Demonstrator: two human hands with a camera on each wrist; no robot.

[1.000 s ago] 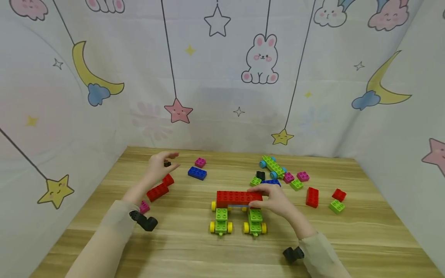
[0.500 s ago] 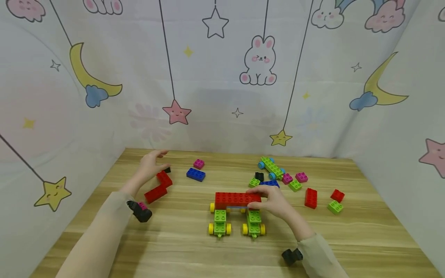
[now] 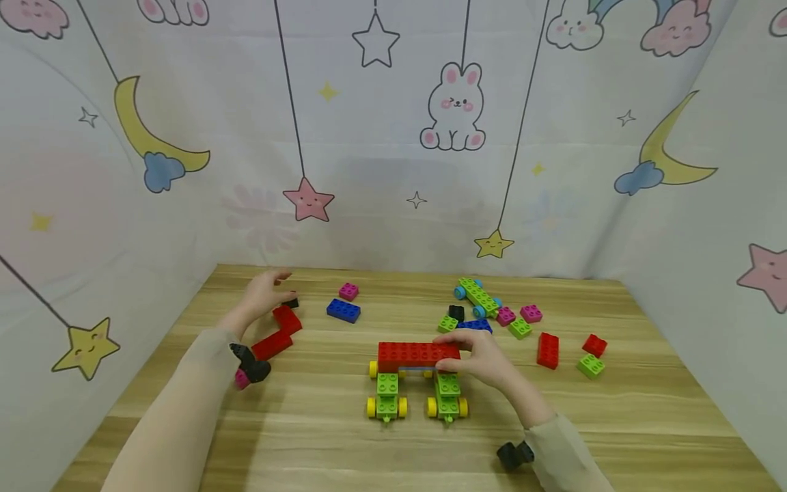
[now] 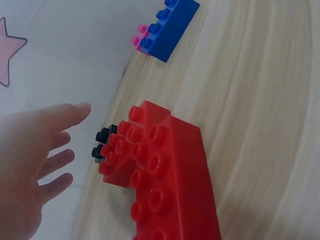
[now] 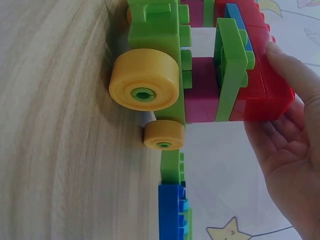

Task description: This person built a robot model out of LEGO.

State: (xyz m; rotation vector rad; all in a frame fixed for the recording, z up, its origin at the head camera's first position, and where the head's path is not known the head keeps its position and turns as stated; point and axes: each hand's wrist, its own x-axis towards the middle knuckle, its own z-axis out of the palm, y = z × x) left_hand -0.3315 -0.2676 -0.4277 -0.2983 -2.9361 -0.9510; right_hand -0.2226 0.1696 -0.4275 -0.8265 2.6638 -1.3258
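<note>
My right hand (image 3: 478,353) grips the right end of the red brick layer (image 3: 408,354) topping a wheeled toy-brick vehicle. In the right wrist view, thumb and fingers lie on either side of that red end (image 5: 262,100). Beneath it are a green plate (image 5: 227,75), a magenta brick (image 5: 201,90) and yellow wheels (image 5: 144,80). My left hand (image 3: 260,298) is over the back left of the table, its fingers apart and holding nothing. Nearest to it are a small black brick (image 3: 292,303) and a red brick (image 3: 286,318). A longer red brick (image 4: 175,180) lies closer to the wrist.
Blue (image 3: 343,310) and magenta (image 3: 348,292) bricks lie right of my left hand. Beyond my right hand are a green blue-wheeled base (image 3: 478,298) and several loose bricks. Farther right lie red (image 3: 548,350) and green (image 3: 591,365) bricks. A printed curtain (image 3: 381,171) borders the table.
My left hand has moved left, uncovering more of the red brick beside it. The right hand keeps its grip on the vehicle. The head view has shifted slightly.
</note>
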